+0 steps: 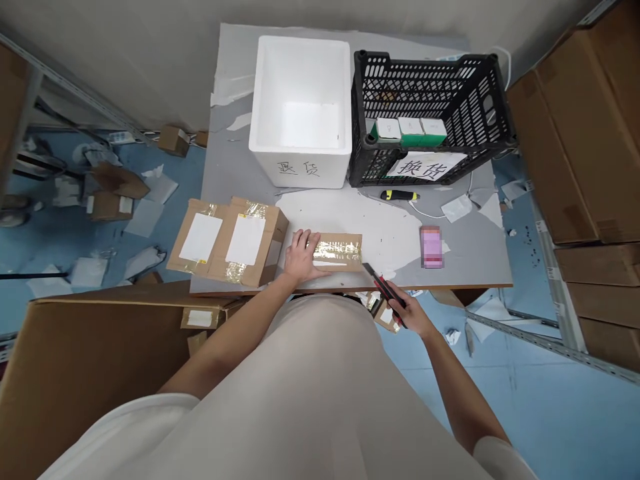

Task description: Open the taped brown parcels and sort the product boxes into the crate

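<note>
A small cardboard box [345, 251] lies near the table's front edge, with shiny tape along its top. My left hand [300, 259] grips its left end, the thumb along the front side and the fingers over the top. In my right hand [411, 312] is a black and red utility knife [384, 288], held at the table's front edge. Its tip points up and left, close to the small box's right end; whether they touch I cannot tell. Two larger taped cardboard boxes [274, 230] with white labels stand side by side, left of my left hand.
A white foam box [305, 163] and a black plastic crate [357, 143] holding several green-and-white boxes [411, 127] stand at the back. A yellow-black cutter [400, 195] and a pixelated pink item [431, 248] lie on the table [230, 153]. Large cartons [575, 147] rise at right.
</note>
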`<state>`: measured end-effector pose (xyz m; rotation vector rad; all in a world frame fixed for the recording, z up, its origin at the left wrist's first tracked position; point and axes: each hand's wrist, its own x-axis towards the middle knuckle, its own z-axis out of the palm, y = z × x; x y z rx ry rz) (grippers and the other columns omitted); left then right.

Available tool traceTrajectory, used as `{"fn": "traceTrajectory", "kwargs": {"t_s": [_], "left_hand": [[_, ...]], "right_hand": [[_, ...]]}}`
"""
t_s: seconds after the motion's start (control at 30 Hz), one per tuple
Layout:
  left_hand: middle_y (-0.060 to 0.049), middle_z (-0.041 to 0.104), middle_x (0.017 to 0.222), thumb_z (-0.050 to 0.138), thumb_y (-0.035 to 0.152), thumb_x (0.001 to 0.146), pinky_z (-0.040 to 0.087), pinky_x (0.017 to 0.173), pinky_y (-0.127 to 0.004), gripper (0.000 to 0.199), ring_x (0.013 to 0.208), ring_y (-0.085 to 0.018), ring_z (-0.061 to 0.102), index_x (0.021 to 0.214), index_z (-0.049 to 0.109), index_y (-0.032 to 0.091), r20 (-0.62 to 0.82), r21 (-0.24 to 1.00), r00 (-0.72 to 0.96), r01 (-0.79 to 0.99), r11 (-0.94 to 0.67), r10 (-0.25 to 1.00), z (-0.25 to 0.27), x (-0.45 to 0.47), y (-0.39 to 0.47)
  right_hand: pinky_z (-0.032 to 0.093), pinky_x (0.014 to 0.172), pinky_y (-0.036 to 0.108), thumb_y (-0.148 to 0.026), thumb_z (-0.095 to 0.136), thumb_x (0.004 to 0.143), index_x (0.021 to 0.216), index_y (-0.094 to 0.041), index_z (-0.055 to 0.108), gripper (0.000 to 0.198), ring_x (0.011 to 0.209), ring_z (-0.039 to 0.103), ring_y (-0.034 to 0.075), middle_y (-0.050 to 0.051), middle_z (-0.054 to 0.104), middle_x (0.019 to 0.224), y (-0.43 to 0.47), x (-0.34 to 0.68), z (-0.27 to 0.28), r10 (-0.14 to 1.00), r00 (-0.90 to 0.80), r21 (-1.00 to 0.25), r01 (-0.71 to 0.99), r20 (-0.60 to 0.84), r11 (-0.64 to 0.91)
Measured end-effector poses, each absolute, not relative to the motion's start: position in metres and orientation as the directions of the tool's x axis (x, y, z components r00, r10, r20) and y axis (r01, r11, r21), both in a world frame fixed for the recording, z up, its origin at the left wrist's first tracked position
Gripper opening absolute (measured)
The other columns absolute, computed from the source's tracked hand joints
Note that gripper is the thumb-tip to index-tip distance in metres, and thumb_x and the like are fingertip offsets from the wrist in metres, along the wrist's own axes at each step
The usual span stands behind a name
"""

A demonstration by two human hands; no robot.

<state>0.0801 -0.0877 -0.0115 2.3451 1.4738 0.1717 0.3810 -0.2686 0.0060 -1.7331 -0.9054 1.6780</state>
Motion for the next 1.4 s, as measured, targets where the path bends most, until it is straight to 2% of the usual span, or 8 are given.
{"fn": "traceTrajectory", "kwargs": {"t_s": [0.17,0.33,0.5,0.67,0.97,1.1,1.2,1.4], "left_hand": [[-0.023,0.031,0.142,0.072,0.069,0.054,0.042,0.091,-0.055,0.109,0.132,-0.045,0.023,0.141,0.031,0.017,-0.078,0.419,0.203,0.895,-0.153,0.976,-0.014,0.1,-0.09],[-0.028,0.034,0.138,0.07,0.063,0.062,0.032,0.098,-0.061,0.104,0.13,-0.046,0.027,0.142,0.028,0.01,-0.063,0.545,0.092,0.838,-0.043,0.994,-0.025,0.108,-0.105],[-0.017,0.06,0.118,0.047,0.032,0.088,0.043,0.094,-0.048,0.057,0.109,-0.029,0.056,0.14,0.037,0.014,-0.074,0.711,0.243,0.693,-0.12,0.967,-0.037,0.09,-0.13],[-0.012,0.063,0.118,0.05,0.03,0.086,0.053,0.079,-0.035,0.053,0.086,-0.019,0.063,0.136,0.044,0.016,-0.061,0.811,0.27,0.575,-0.11,0.961,-0.041,0.081,-0.146],[-0.016,0.057,0.123,0.055,0.035,0.082,0.05,0.091,-0.04,0.053,0.108,-0.027,0.059,0.128,0.05,0.011,-0.062,0.737,0.214,0.669,-0.1,0.975,-0.025,0.092,-0.084],[-0.015,0.04,0.143,0.056,0.036,0.08,0.035,0.108,-0.044,0.065,0.132,-0.029,0.04,0.139,0.037,0.016,-0.041,0.711,0.397,0.656,-0.252,0.917,-0.013,0.109,-0.018],[-0.012,0.046,0.139,0.058,0.027,0.076,0.033,0.111,-0.039,0.06,0.13,-0.027,0.042,0.133,0.044,0.015,-0.123,0.687,0.505,0.665,-0.293,0.854,-0.012,0.12,0.008],[-0.014,0.057,0.12,0.064,0.03,0.072,0.044,0.096,-0.037,0.048,0.112,-0.027,0.055,0.116,0.053,0.014,-0.167,0.59,0.221,0.803,-0.082,0.961,-0.014,0.108,-0.016]], "right_hand": [[0.047,0.043,0.025,-0.053,0.06,0.079,0.135,-0.024,0.038,0.067,0.049,0.056,0.011,0.001,0.063,0.085,-0.257,0.374,-0.002,0.833,0.235,-0.865,-0.107,-0.501,-0.49],[0.054,0.056,0.027,-0.06,0.056,0.077,0.112,-0.024,0.045,0.051,0.079,0.065,0.016,0.007,0.058,0.114,-0.196,0.299,-0.022,0.852,0.242,-0.881,-0.228,-0.464,-0.415],[0.051,0.054,0.026,-0.058,0.05,0.081,0.108,-0.023,0.045,0.045,0.063,0.058,0.013,0.0,0.059,0.081,-0.153,0.276,-0.028,0.85,0.296,-0.9,-0.148,-0.436,-0.41],[0.05,0.055,0.027,-0.057,0.053,0.078,0.109,-0.021,0.046,0.047,0.065,0.054,0.013,0.0,0.057,0.079,-0.147,0.297,-0.027,0.869,0.27,-0.909,-0.067,-0.414,-0.412],[0.051,0.052,0.026,-0.06,0.055,0.077,0.109,-0.023,0.044,0.05,0.072,0.06,0.014,0.008,0.06,0.114,-0.2,0.285,-0.015,0.8,0.302,-0.855,-0.221,-0.518,-0.47],[0.055,0.055,0.032,-0.058,0.064,0.073,0.109,-0.027,0.044,0.051,0.075,0.068,0.02,0.005,0.065,0.105,-0.23,0.274,-0.008,0.699,0.176,-0.681,-0.477,-0.693,-0.556],[0.057,0.062,0.036,-0.055,0.071,0.069,0.102,-0.027,0.045,0.051,0.079,0.07,0.023,0.003,0.069,0.087,-0.233,0.265,-0.008,0.668,0.159,-0.593,-0.637,-0.726,-0.493],[0.057,0.077,0.036,-0.05,0.072,0.07,0.102,-0.027,0.049,0.046,0.09,0.07,0.02,0.0,0.071,0.091,-0.213,0.288,-0.012,0.707,0.306,-0.678,-0.659,-0.638,-0.326]]}}
